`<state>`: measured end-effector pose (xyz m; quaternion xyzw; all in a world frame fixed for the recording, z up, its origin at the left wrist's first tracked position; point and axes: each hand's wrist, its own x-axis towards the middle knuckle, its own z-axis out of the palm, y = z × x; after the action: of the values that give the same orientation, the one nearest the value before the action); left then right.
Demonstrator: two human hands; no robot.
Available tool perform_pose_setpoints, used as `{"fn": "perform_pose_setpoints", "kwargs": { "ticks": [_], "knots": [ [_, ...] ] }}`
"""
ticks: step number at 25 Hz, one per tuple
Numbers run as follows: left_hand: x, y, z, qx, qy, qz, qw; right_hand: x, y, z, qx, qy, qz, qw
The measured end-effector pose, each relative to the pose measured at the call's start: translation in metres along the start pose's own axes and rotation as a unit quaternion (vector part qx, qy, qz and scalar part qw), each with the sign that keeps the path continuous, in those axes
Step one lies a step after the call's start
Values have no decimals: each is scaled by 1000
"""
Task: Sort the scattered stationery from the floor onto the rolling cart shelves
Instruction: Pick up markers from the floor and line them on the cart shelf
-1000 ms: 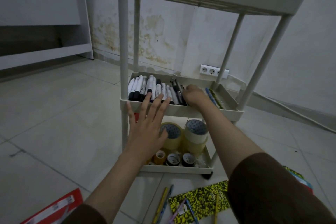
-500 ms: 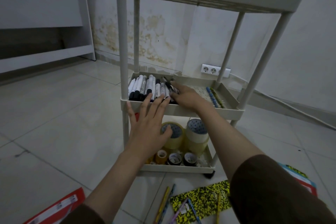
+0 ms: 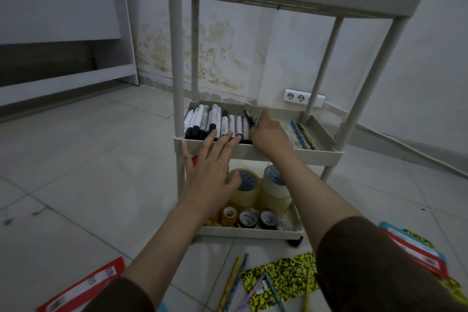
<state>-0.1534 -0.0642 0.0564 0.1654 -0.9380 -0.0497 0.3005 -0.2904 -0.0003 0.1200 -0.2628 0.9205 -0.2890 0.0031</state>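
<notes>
A cream rolling cart (image 3: pixel 255 151) stands against the wall. Its middle shelf holds a row of white and black markers (image 3: pixel 215 121) on the left and a few pencils (image 3: pixel 302 134) on the right. Tape rolls (image 3: pixel 249 185) fill the bottom shelf. My left hand (image 3: pixel 210 170) is open with spread fingers, its fingertips on the middle shelf's front rim. My right hand (image 3: pixel 269 134) reaches into the middle shelf beside the marker row. Its fingers curl around a tilted black marker (image 3: pixel 249 119). Pencils (image 3: pixel 233 284) and a yellow-black notebook (image 3: pixel 278 278) lie on the floor.
A red packet (image 3: pixel 83 289) lies at the bottom left and red and teal packets (image 3: pixel 415 251) at the right. A wall socket (image 3: pixel 304 97) sits behind the cart. White furniture (image 3: pixel 63 78) stands at the left. The floor is pale tile.
My right hand has slid left along the middle shelf, from its centre up against the marker row, taking the black marker with it. My left hand has stayed at the shelf's rim.
</notes>
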Motion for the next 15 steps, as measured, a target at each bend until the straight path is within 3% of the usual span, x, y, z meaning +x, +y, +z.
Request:
{"fn": "perform_pose_setpoints", "kwargs": {
  "ticks": [5, 11, 13, 15],
  "knots": [
    [2, -1, -3, -26, -35, 8, 999, -3, 1, 4, 7, 58, -20, 998],
    [-20, -16, -21, -152, -52, 39, 986, -7, 4, 7, -78, 139, -71, 985],
    [-42, -26, -30, -164, -46, 32, 985, -12, 4, 4, -58, 203, -157, 965],
    [-69, -38, -43, -165, -31, 9, 986, -29, 8, 9, -28, 270, -281, 921]
  ]
}}
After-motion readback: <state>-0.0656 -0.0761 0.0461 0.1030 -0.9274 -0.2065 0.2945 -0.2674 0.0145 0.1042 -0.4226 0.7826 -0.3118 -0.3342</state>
